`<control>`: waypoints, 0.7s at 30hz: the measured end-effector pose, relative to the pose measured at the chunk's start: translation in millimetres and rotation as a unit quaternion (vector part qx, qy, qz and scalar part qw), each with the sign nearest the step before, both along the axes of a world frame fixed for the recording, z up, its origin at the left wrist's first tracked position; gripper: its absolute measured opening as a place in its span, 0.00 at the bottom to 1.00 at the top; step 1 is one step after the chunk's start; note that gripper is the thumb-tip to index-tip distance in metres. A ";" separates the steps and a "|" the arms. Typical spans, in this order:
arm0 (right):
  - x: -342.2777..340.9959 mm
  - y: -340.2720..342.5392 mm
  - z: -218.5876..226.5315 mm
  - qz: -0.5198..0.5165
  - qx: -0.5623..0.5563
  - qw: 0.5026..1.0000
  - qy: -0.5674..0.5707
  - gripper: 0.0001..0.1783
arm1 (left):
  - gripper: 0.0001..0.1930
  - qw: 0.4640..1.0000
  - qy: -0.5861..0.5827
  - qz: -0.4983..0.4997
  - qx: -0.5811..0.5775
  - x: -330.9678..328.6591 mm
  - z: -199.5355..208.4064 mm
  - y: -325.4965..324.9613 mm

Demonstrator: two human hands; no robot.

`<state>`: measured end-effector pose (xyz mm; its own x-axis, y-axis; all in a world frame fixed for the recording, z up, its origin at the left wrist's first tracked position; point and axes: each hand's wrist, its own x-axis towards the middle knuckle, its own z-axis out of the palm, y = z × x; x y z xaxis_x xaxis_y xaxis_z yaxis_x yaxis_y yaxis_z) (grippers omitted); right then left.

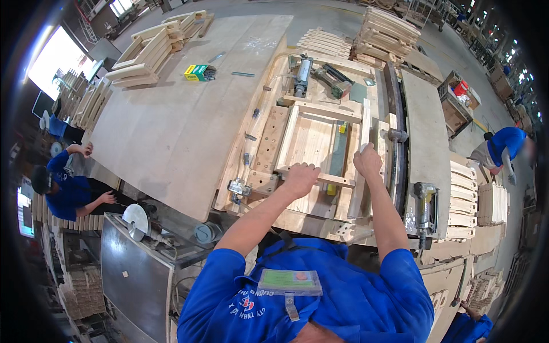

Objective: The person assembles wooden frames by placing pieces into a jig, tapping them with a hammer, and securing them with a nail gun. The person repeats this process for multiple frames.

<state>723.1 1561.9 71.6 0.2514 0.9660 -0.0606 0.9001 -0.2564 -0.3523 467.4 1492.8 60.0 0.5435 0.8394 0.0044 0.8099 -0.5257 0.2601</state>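
Note:
A pale rectangular wooden frame (290,137) lies in a wooden jig (267,150) on the bench in front of me. My left hand (301,180) is closed over the frame's near rail, its fingers curled across the top. On the frame's right side, my right hand (368,161) closes round a long wooden side rail (365,123). This rail runs past both cross rails; I cannot tell whether it is joined to them. Yellow blocks (342,127) show inside the frame. Beyond the far rail lie an air cylinder (302,77) and a dark nail gun (333,82).
Left of the jig is a wide board tabletop (189,126) with a green-yellow box (197,72) and assembled frames (140,60). Another nail gun (426,208) rests at the right. Stacked slatted parts (386,34) stand behind. Co-workers (68,186) are at the left and right.

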 end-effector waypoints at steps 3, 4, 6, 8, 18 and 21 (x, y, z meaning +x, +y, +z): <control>-7.5 14.9 -11.5 0.014 0.004 1.000 0.005 0.24 | 0.14 1.000 -0.007 0.008 0.018 -5.0 -12.5 7.4; -6.1 16.2 -16.7 0.014 0.003 1.000 0.008 0.24 | 0.14 1.000 -0.012 0.008 0.016 -4.2 -14.4 9.5; -6.7 16.7 -26.2 0.013 -0.006 1.000 0.013 0.24 | 0.15 1.000 -0.020 0.005 0.017 -7.8 -16.4 12.6; -15.9 12.9 -32.3 0.010 0.002 1.000 0.013 0.24 | 0.15 0.999 -0.042 0.018 0.013 -13.1 -21.6 9.9; -45.7 -50.5 -9.8 0.165 0.129 0.970 -0.120 0.30 | 0.13 0.994 -0.092 0.056 -0.014 -16.3 -29.6 -7.5; -83.9 -88.4 -8.0 0.330 0.088 0.940 -0.023 0.16 | 0.11 0.996 -0.075 0.041 0.005 -16.2 -20.7 -5.3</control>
<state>639.2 1473.4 63.6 -0.4067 0.9069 0.1104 0.8583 0.4207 -0.2938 451.1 1487.6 39.4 0.4651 0.8807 0.0891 0.8033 -0.4623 0.3755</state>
